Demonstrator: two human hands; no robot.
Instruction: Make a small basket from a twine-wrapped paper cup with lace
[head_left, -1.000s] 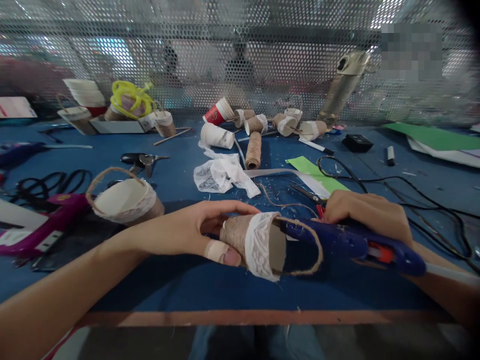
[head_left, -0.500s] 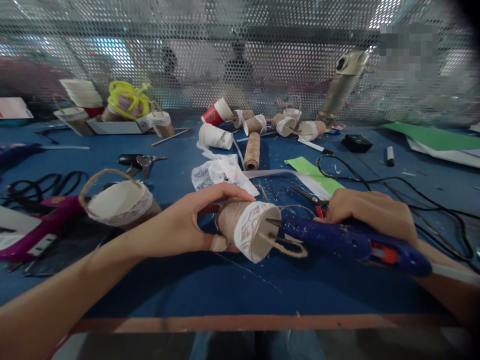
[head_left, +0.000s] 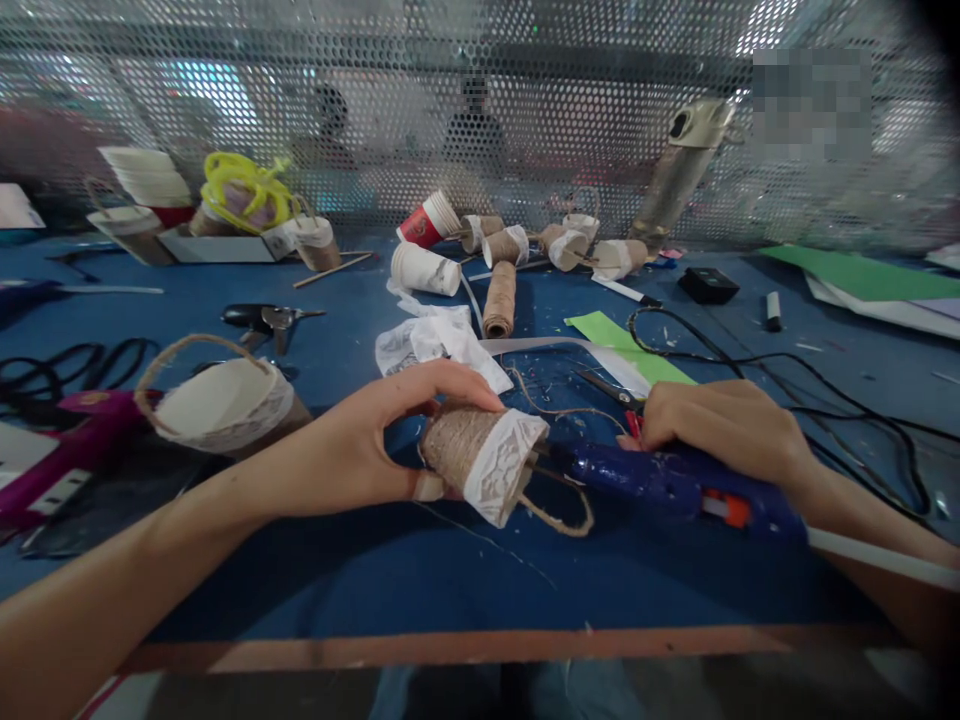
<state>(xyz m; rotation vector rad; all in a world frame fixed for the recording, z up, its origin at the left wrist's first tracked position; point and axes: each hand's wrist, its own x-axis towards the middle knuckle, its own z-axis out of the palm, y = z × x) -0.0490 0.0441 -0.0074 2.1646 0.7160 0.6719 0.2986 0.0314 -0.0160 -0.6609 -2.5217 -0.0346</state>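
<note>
My left hand (head_left: 409, 425) is wrapped round a twine-covered paper cup (head_left: 461, 445), tipped on its side above the table. White lace rings the cup's rim, and a twine handle loop (head_left: 562, 515) sticks out from its mouth, which faces right. In my right hand (head_left: 720, 425) is a blue glue gun (head_left: 667, 480) with an orange part, a white glue stick coming out of its back. The gun's nozzle points left at the cup's mouth; whether it touches is hidden. Scissors (head_left: 607, 388) with red handles lie just behind the gun.
A finished-looking lace cup (head_left: 225, 405) and a magenta glue gun (head_left: 67, 450) are at left. Behind lie white lace (head_left: 442, 345), a twine spool (head_left: 500, 300), keys (head_left: 277, 322) and several wrapped cups (head_left: 506, 245). A black cable (head_left: 750, 360) runs across the right. Perforated metal stands behind.
The cup has turned in my left hand, so its mouth now faces more to the right and its inside is less visible. The glue gun has shifted slightly left in view.
</note>
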